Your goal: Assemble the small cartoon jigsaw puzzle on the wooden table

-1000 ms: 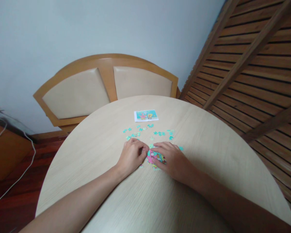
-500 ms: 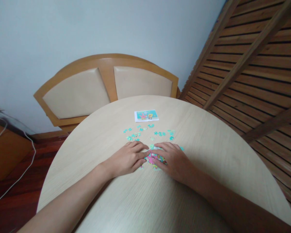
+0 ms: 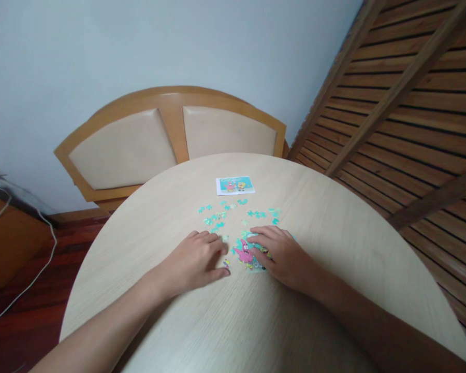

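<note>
A partly joined jigsaw puzzle (image 3: pixel 244 254) with a pink starfish character lies on the table in front of me. My right hand (image 3: pixel 274 251) rests over its right side, fingers spread, covering part of the picture. To the left, my left hand (image 3: pixel 202 259) has its fingers bent and its thumb stretched away from them. A loose puzzle piece (image 3: pixel 227 263) with yellow on it lies by that thumb tip; whether they touch is hard to make out. Just above it sits another pale green piece (image 3: pixel 226 239).
Several loose turquoise pieces (image 3: pixel 217 216) are scattered beyond my hands, with more pieces (image 3: pixel 256 214) to the right. Behind them lies a reference picture card (image 3: pixel 236 185). The round table (image 3: pixel 334 248) meets a padded chair (image 3: pixel 229 132); a slatted wooden screen (image 3: pixel 411 103) stands at right.
My left hand has drawn back left from the joined puzzle, uncovering its left side, and its thumb is now by the loose piece. The right hand has stayed nearly in place.
</note>
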Demonstrator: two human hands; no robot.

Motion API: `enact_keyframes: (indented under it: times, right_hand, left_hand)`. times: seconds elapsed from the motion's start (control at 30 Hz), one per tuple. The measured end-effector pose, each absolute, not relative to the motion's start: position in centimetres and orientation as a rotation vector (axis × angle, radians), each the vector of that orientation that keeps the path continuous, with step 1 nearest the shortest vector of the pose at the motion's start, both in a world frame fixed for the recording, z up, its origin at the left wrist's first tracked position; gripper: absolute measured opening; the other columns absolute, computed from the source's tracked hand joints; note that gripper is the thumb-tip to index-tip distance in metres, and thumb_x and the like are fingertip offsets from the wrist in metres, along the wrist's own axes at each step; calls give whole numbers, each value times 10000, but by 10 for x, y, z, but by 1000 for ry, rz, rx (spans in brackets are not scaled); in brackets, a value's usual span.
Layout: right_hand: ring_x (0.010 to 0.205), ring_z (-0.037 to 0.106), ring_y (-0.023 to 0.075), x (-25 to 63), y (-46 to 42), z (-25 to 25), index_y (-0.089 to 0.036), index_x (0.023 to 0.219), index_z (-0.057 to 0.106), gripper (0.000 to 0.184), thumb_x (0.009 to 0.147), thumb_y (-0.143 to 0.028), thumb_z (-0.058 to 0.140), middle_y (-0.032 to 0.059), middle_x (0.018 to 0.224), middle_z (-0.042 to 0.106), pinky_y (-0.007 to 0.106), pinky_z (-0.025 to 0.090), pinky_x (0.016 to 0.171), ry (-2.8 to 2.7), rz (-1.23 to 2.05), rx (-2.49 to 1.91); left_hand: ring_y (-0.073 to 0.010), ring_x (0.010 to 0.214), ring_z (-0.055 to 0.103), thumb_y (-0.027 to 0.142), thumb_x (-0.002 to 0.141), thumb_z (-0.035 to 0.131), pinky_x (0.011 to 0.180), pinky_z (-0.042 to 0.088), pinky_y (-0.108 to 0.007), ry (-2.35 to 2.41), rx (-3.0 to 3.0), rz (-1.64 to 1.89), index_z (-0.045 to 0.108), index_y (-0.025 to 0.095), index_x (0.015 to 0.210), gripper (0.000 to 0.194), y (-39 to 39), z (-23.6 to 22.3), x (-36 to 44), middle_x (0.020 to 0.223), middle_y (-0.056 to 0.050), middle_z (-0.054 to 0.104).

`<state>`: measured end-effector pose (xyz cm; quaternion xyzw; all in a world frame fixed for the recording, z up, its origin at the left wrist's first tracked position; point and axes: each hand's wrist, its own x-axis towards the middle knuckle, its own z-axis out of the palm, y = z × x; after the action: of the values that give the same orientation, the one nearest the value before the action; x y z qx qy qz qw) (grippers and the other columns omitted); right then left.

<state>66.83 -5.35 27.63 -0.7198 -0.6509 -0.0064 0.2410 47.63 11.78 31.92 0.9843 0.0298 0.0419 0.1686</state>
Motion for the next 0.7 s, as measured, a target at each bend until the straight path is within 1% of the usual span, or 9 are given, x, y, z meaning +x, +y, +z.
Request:
enact_keyframes:
  times: [0.17, 0.33, 0.5, 0.7]
  right_hand:
    - [1159, 605, 265, 670, -55, 281, -228, 1110, 708, 231, 975, -351, 567, 110, 1248, 676, 446, 466, 950, -1780, -13, -1993]
    - [1162, 601, 269, 673, -57, 284, -223, 1086, 707, 206, 963, -338, 589, 104, 1240, 679, 457, 453, 962, -1782, -3, -2023]
    - [1151, 601, 265, 675, -59, 283, -227, 1088, 706, 222, 966, -367, 584, 98, 1228, 681, 455, 456, 964, -1785, 5, -2039]
    - [1138, 614, 275, 690, -65, 291, -215, 1133, 691, 261, 974, -363, 547, 97, 1232, 688, 467, 473, 972, -1818, 2, -2090]
  left_hand:
    - [-240, 866, 632, 328, 837, 713, 776, 460, -361, 208, 2819, 57, 636, 196, 913, 171, 109, 312, 478, 924, -55, 665]
    - [-236, 879, 625, 209, 858, 663, 776, 466, -364, 313, 2764, -21, 632, 203, 900, 53, 104, 309, 479, 944, -53, 664]
    - [-262, 954, 614, 203, 851, 653, 827, 487, -393, 334, 2710, 6, 619, 190, 1010, 164, 101, 305, 478, 1008, -82, 656]
    - [-231, 873, 610, 155, 838, 623, 786, 486, -364, 284, 2683, 30, 616, 193, 898, 71, 102, 301, 479, 925, -60, 654]
